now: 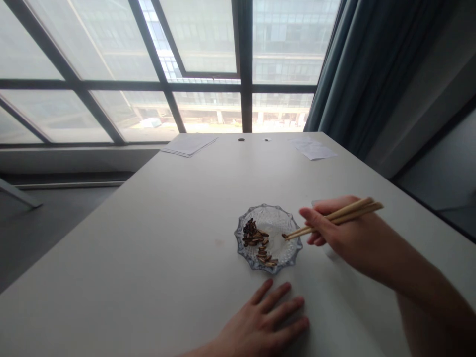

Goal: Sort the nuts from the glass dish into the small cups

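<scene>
My right hand (330, 223) is closed around a pair of wooden chopsticks (340, 214). Their tips point left over the right side of a scalloped clear glass dish (267, 210), with one small brown seed (284, 236) at them. Whether that seed is lifted or touches the glass, I cannot tell. Striped brown seeds (265, 255), which look like sunflower seeds, lie in the dish's left and lower part. A clump of darker, rounder pieces (250, 227) sits at its upper left. Fingers spread, my left hand (264, 320) rests flat on the table just below the dish, holding nothing.
The white table (167, 238) reaches to the windows. Sheets of paper (189, 145) lie at its far left corner, another paper (313, 148) at the far right. Two small round fittings (241, 140) sit near the far edge. Something clear (316, 203) shows partly behind my right hand.
</scene>
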Demonstrator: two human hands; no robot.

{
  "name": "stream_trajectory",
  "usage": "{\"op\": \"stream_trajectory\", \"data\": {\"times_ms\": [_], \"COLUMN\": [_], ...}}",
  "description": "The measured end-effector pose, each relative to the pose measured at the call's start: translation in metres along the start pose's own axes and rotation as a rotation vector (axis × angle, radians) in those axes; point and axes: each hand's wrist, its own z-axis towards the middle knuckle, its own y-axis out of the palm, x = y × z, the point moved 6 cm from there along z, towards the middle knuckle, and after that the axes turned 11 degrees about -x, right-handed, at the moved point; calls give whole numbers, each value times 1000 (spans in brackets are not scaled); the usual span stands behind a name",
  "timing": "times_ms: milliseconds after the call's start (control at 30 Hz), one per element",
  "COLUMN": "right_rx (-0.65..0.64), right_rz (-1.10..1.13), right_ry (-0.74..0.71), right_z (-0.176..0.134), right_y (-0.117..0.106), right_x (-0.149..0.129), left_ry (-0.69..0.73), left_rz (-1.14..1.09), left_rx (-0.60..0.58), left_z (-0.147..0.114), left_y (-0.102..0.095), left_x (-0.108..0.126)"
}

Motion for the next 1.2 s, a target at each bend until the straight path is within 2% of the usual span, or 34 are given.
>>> {"op": "stream_trajectory", "data": {"times_ms": [100, 200, 300, 467, 700, 767, 833, 1033, 1100, 1200], "right_rx": [222, 411, 411, 411, 435, 405, 324, -198, -322, -371], "right_rz": [54, -1, -60, -1, 53, 67, 97, 113, 119, 139], "right_ry": [67, 99, 115, 176, 94, 64, 36, -25, -49, -90], "right_z": [-9, -13, -7, 1, -6, -8, -9, -4, -1, 7], "right_y": [-36, -64, -73, -77, -77, -72, -60, 5, 26, 49], "right_x": [18, 32, 44, 60, 46, 34, 21, -13, -18, -20], "left_ry": [-6, 0, 6, 14, 0, 0, 3, 3, 5, 3], "left_rz": [-32, -53, -52, -34, -60, -62, -55, -50, -55, -60], "left_rx": [-18, -25, -28, -47, -45, -50, -64, -68, -58, -59], "left_z": [1, 1, 1, 3, 3, 3, 4, 3, 2, 1], "left_y": [-4, -6, -7, -7, -11, -10, -9, -8, -7, -4], "left_x": [0, 1, 0, -1, -1, -1, 0, 0, 0, -1]}}
